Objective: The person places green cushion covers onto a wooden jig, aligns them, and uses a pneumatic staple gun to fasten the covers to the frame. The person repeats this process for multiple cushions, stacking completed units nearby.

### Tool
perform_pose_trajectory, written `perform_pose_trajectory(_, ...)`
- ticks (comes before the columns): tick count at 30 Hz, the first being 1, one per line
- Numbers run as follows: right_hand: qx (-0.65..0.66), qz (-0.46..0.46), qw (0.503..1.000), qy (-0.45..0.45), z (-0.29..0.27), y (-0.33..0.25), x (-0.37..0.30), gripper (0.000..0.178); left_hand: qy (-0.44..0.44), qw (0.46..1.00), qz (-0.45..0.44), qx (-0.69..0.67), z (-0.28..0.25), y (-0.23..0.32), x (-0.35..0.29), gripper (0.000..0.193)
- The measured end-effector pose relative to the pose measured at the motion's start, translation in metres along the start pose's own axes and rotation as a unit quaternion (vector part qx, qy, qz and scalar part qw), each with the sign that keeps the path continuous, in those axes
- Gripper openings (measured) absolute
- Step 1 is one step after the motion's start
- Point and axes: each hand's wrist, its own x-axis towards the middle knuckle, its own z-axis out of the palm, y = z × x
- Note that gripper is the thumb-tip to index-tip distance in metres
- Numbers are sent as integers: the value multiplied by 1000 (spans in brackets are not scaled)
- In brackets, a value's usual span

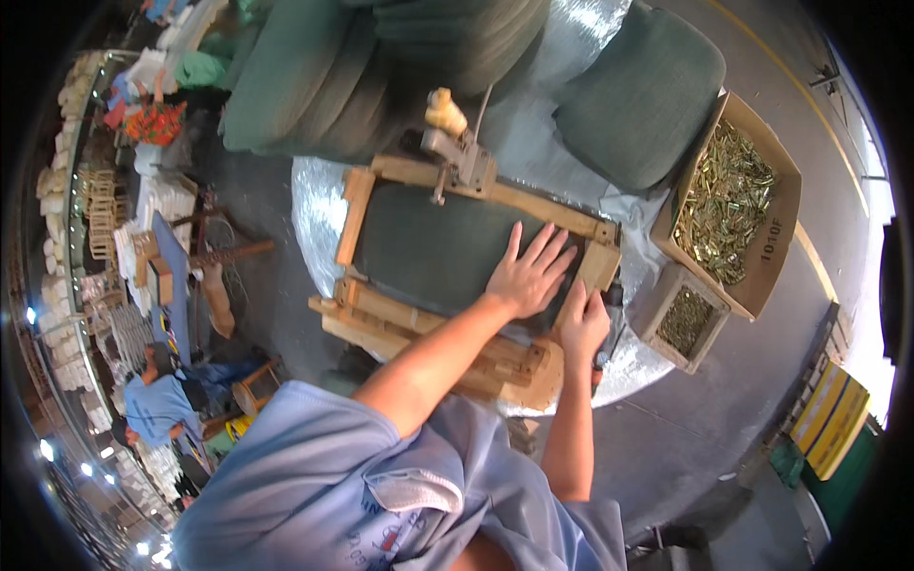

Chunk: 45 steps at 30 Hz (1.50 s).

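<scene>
A dark green padded panel point(428, 233) lies inside a wooden frame point(354, 219) on a round work surface covered in shiny plastic film point(314, 195). My left hand point(533, 276) rests flat on the panel's right part, fingers spread. At the frame's right end, beside a wooden block point(598, 265), my right hand point(583, 325) is closed, thumb and fingers pressed together. What it grips, if anything, is hidden. A metal clamp point(466, 162) with a yellowish wrapped handle point(445, 112) stands on the frame's far rail.
Green padded seats point(295, 76) are stacked at the far side; another padded piece point(640, 100) lies to their right. A cardboard box point(776, 228) of brass-coloured metal parts and a smaller box point(657, 328) of small pieces stand at right. Another person point(160, 404) works at left.
</scene>
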Motion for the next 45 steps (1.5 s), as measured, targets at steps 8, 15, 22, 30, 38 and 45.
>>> perform_pose_trajectory(8,-18,-164,985,48,-7,-36,8,20,137,983,-29,-118,-62,-64,-34,44)
perform_pose_trajectory(15,-97,-372,920,79,46,-79,73,19,253,936,-239,56,-142,-272,-85,50)
perform_pose_trajectory(22,-191,-357,914,-18,67,-72,89,27,242,881,-306,-266,-104,-212,-95,54)
perform_pose_trajectory(30,-249,-325,912,7,64,-79,89,26,111,980,-130,-98,-139,-279,-55,23)
perform_pose_trajectory(38,-264,-328,907,-30,73,-69,86,33,55,994,-49,-76,-93,-302,-59,64)
perform_pose_trajectory(45,-339,-324,883,-13,77,-74,82,28,54,996,-58,-28,-85,-295,-53,65)
